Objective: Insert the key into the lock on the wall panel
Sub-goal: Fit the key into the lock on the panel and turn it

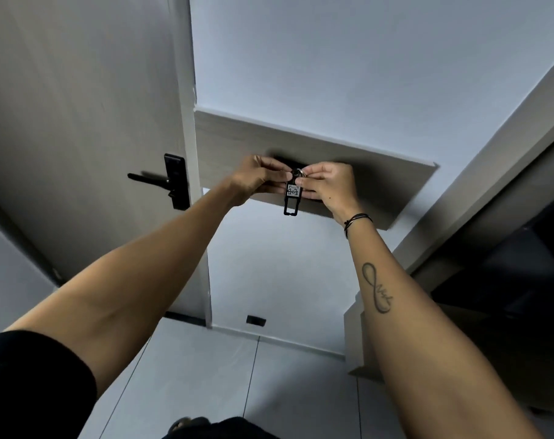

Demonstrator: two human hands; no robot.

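Observation:
A grey wood-grain wall panel [380, 172] runs across the white wall at chest height. In front of its middle, my left hand [256, 179] and my right hand [329, 185] meet with fingertips pinched together on a key with a metal ring [297, 173]. A black key tag [292, 198] with a white label marked 407 hangs down from the ring between both hands. A dark patch on the panel [285, 161] shows just behind my fingers; the lock itself and the key blade are hidden by my hands.
A grey door with a black lever handle [161, 182] stands left of the panel. A dark doorway or cabinet [506, 264] is to the right, with a low grey ledge [358, 337] below it. Pale floor tiles [237, 375] lie underfoot.

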